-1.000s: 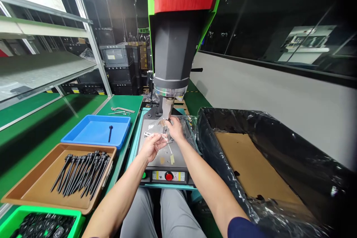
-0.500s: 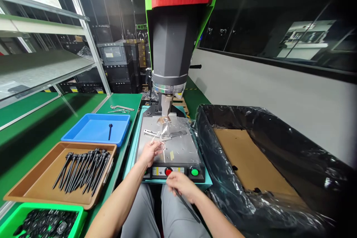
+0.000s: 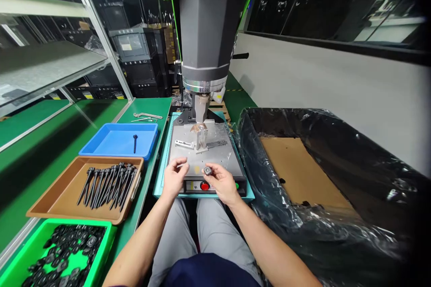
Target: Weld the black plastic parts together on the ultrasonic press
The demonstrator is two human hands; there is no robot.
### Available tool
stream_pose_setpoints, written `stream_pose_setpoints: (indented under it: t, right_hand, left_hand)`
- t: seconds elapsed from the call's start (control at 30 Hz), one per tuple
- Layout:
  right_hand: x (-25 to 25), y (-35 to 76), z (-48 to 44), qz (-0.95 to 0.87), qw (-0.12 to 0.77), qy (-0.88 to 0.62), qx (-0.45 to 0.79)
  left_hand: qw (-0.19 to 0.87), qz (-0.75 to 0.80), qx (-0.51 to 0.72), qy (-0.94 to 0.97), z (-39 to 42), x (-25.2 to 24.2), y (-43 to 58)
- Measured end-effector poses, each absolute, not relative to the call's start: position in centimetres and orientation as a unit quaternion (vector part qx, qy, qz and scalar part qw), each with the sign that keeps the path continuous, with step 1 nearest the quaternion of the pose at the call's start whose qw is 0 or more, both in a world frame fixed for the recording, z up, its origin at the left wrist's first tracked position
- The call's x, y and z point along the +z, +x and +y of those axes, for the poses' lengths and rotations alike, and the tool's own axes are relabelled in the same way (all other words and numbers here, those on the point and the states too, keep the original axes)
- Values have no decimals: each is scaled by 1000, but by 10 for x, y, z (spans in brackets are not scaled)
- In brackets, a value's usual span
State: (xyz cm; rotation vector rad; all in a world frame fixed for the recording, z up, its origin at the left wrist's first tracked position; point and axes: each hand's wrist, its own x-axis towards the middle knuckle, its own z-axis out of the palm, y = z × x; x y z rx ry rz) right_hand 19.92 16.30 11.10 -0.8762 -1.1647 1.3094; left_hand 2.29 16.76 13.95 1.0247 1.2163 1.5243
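My right hand [image 3: 224, 184] pinches a small black round part [image 3: 208, 171] between thumb and fingers, with its ringed end facing me. Whether a rod extends behind it is hidden. To the left, my left hand [image 3: 173, 180] hovers over the front of the metal base plate [image 3: 183, 158], thumb and fingertips apart, holding nothing that I can see. Beyond both hands stands a small metal fixture [image 3: 201, 140], under the narrow tip [image 3: 201, 110] of the press machine [image 3: 207, 22]. A red button [image 3: 204, 186] sits on the front panel between my hands.
At left, a brown tray [image 3: 57, 193] holds several black rods [image 3: 107, 186], with a blue tray [image 3: 107, 141] behind and a green bin [image 3: 109, 237] of black round parts in front. Wrenches [image 3: 147, 115] lie farther back. A large black plastic-lined box [image 3: 289, 215] stands at right.
My right hand has risen from above my lap to the plate's front; its dangling black rod no longer shows lengthwise. My left hand has drawn back from the fixture. The view has tilted down.
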Motion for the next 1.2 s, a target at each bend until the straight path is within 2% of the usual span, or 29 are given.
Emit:
stream_pose_setpoints:
  t: [0.13, 0.33, 0.4, 0.5, 0.6, 0.8, 1.03, 1.2]
  right_hand:
    - [113, 190, 160, -495, 581, -362, 536]
    - [120, 185, 156, -516, 569, -336, 545]
    - [122, 189, 154, -549, 526, -338, 554]
    - [123, 194, 148, -602, 416, -346, 588]
    - [124, 194, 140, -601, 351, -327, 639]
    - [125, 179, 130, -561, 358, -336, 667]
    - [125, 164, 128, -551, 366, -355, 661]
    - [112, 150, 125, -601, 341, -386, 612]
  left_hand:
    - [491, 424, 555, 521, 141, 165, 43]
    - [529, 423, 588, 441, 135, 168, 55]
    - [525, 418, 599, 436, 137, 166, 51]
    - [513, 417, 623, 419, 141, 166, 39]
    - [539, 418, 627, 378, 143, 164, 28]
    - [607, 411, 601, 317, 137, 153, 22]
    - [602, 418, 598, 326, 131, 145, 13]
    - [587, 441, 590, 335, 108, 143, 8]
